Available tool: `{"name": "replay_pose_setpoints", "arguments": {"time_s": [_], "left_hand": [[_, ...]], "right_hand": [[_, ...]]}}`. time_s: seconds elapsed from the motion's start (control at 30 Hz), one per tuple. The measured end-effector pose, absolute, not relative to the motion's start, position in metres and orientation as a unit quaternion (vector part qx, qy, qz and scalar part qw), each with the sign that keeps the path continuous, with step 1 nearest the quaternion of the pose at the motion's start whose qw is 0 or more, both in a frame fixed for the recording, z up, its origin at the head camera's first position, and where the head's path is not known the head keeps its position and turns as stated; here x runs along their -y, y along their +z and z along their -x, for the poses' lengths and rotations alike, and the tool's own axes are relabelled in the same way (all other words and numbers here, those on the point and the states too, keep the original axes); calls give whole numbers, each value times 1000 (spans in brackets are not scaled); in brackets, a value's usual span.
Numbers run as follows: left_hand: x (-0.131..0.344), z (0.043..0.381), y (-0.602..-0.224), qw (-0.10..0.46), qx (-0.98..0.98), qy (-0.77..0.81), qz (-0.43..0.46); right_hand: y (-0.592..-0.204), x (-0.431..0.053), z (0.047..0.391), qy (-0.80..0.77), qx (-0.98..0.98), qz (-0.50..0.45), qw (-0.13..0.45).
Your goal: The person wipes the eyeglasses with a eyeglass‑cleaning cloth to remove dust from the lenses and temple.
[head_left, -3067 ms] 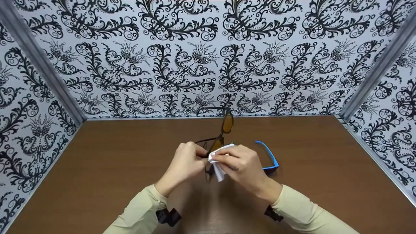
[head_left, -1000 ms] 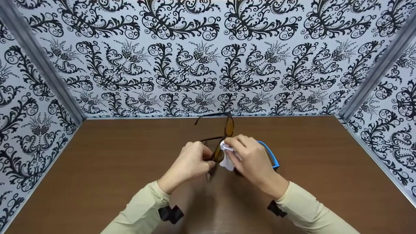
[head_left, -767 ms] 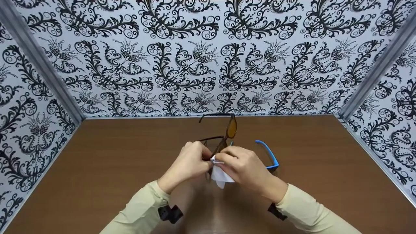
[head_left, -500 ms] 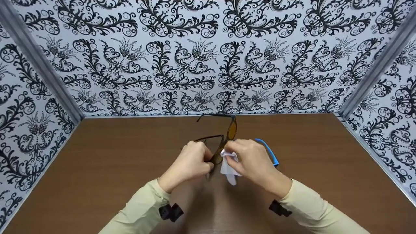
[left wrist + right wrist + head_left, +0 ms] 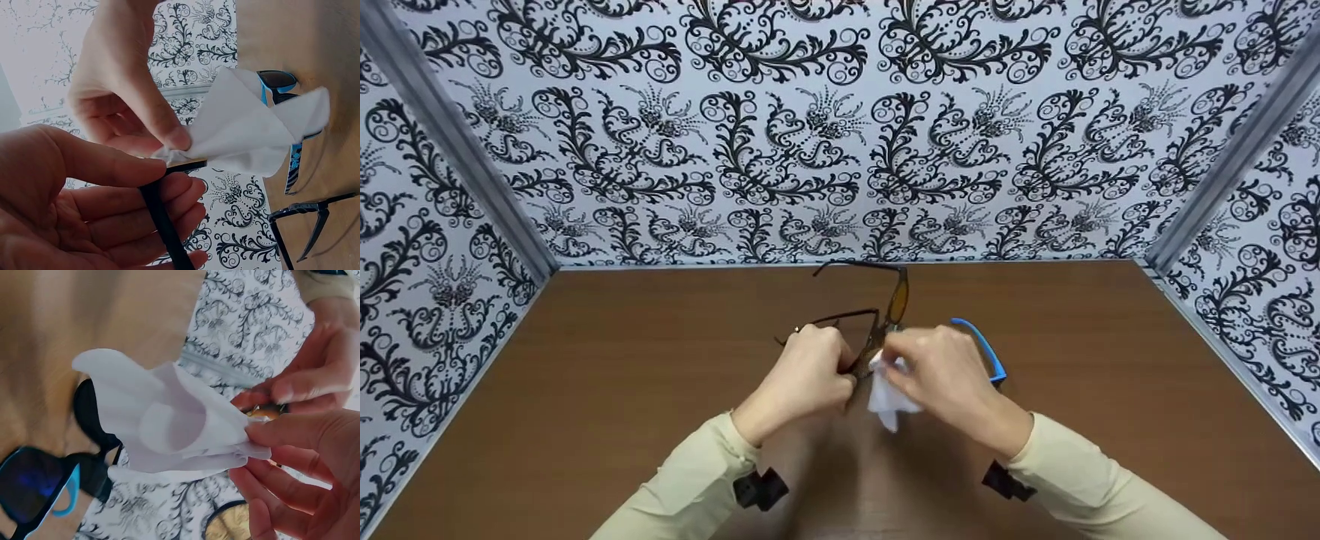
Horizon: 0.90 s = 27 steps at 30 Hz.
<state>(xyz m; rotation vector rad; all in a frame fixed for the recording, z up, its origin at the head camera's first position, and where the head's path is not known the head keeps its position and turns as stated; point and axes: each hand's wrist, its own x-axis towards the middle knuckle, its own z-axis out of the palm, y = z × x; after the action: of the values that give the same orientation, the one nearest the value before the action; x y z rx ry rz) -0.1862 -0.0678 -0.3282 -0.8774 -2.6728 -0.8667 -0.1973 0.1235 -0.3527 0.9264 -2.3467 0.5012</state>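
Observation:
My left hand (image 5: 806, 375) pinches a pair of dark-framed sunglasses with amber lenses (image 5: 898, 300) by the rim of the nearer lens. Its two temples point left, unfolded. My right hand (image 5: 949, 371) pinches a thin white cloth (image 5: 891, 397) between thumb and fingers, right at that same lens. In the left wrist view the cloth (image 5: 242, 121) hangs in loose folds from the thumb and meets the dark frame (image 5: 163, 225). The right wrist view shows the other amber lens (image 5: 228, 523) below my fingers; the cloth and fingers hide most of the nearer one.
Blue-and-black sunglasses (image 5: 990, 360) lie on the brown table (image 5: 622, 390), just beyond my right hand. Another black-framed pair (image 5: 306, 208) lies on the table, mostly behind my left hand in the head view. Patterned panels (image 5: 810, 150) enclose the back and sides.
The cloth in my right hand has gone back and forth across the nearer lens, between its lower edge and the bridge. My left hand keeps its hold, with the sunglasses tilting slightly.

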Motion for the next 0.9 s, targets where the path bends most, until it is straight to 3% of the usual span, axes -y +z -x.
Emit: {"name": "replay_pose_setpoints", "arguments": {"time_s": [0.17, 0.37, 0.53, 0.77, 0.9], "left_hand": [[68, 187, -329, 91, 903, -298, 297], [68, 189, -332, 102, 901, -312, 282], [69, 190, -334, 108, 903, -314, 271], [68, 188, -333, 97, 901, -309, 290], [65, 187, -333, 120, 892, -310, 306]], "right_hand": [[-354, -129, 209, 196, 864, -326, 331], [-362, -122, 204, 197, 796, -423, 386], [-371, -116, 197, 183, 774, -465, 389], [-368, -125, 205, 201, 805, -388, 401], [-366, -122, 202, 216, 785, -436, 384]]}}
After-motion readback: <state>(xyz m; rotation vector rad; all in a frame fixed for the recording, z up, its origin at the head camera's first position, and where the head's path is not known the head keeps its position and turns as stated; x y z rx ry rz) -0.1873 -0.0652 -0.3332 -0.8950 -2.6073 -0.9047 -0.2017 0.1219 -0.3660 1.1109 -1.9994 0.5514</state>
